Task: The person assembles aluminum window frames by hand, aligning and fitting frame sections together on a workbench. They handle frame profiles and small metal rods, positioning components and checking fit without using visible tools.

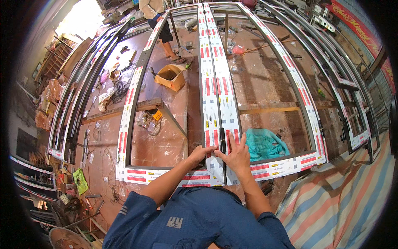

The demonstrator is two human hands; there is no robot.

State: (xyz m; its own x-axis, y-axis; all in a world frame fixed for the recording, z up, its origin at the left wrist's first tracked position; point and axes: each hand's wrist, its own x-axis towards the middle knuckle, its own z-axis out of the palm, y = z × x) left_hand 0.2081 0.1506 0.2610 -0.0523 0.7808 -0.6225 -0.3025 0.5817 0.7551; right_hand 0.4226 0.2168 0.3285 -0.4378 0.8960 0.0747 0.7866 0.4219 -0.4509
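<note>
Two long door frames (205,103), wrapped in white film with red printed patches, lie side by side in front of me. A narrow black hinge (222,141) sits on the seam between them, near the closest end. My left hand (202,154) is closed at the left frame's inner upright, with its fingertips pointing at the seam just below the hinge. My right hand (237,154) lies on the right frame, fingers stretched out and apart, its thumb reaching toward the seam. Both hands touch the film-covered surface. The undersides of the left fingers are hidden.
Wooden supports (269,108) run beneath the frames. An open cardboard box (171,77) and a teal cloth (265,145) show through the openings. More frames flank both sides. A striped sheet (336,195) lies at right. A person (154,12) stands at the far left.
</note>
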